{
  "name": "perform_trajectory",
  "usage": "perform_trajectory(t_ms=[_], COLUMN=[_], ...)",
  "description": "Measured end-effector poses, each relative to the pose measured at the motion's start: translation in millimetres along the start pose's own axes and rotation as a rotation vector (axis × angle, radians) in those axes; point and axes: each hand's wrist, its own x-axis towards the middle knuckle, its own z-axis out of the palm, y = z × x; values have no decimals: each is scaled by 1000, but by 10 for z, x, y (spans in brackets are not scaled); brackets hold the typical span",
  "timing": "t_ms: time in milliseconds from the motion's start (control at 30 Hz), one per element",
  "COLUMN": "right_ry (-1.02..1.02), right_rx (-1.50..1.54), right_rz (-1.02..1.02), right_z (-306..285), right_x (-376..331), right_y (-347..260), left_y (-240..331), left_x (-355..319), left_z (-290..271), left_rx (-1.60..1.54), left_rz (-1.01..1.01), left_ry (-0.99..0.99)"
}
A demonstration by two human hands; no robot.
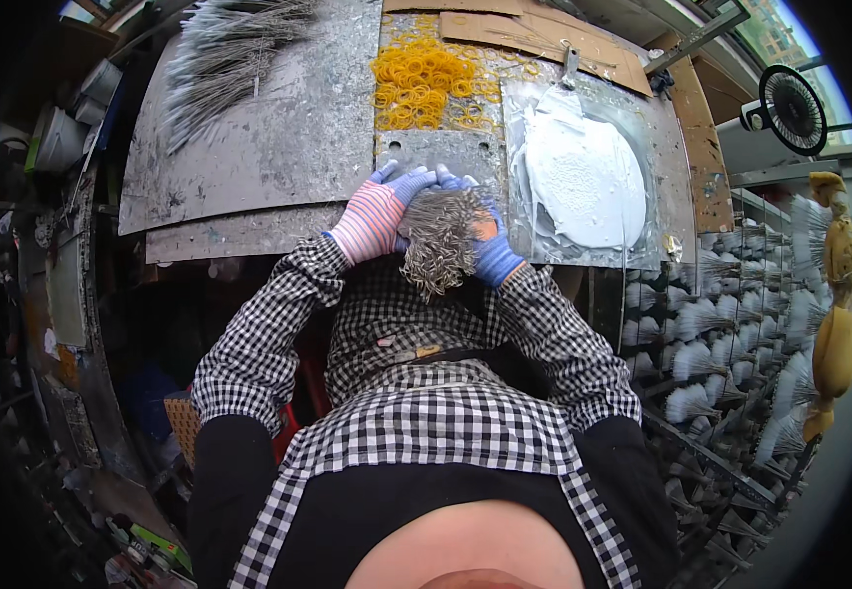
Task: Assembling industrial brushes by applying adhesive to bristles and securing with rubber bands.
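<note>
Head view: flat plate (583,257) bears white paste (588,177); left hand (377,216), right hand (495,247) curled around bundle of grey wires (442,236).

Workshop: a stained, smeared worktable (249,236) with a broad patch of white paste (588,182) and a pile of yellow rings (421,83). To the right, white brush-like bundles (698,322) in stacked rows; fan (792,110) near the window (784,37).
</note>
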Motion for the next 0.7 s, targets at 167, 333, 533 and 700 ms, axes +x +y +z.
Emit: perform_trajectory(t_ms=[167, 333, 533, 700], right_ry=[114, -89, -270, -313], right_rx=[164, 415, 1336, 1467], right_rz=[-12, 166, 764, 1178], right_z=[8, -285, -466, -319], right_x=[-35, -54, -464, -683], right_y=[-8, -296, -836, -923], left_y=[33, 413, 1014, 1011], left_x=[-83, -184, -806, -947], left_z=[50, -99, 45, 170], left_rx=[-72, -310, -1535, -1742], left_rz=[38, 42, -537, -796], left_ry=[53, 175, -25, -193])
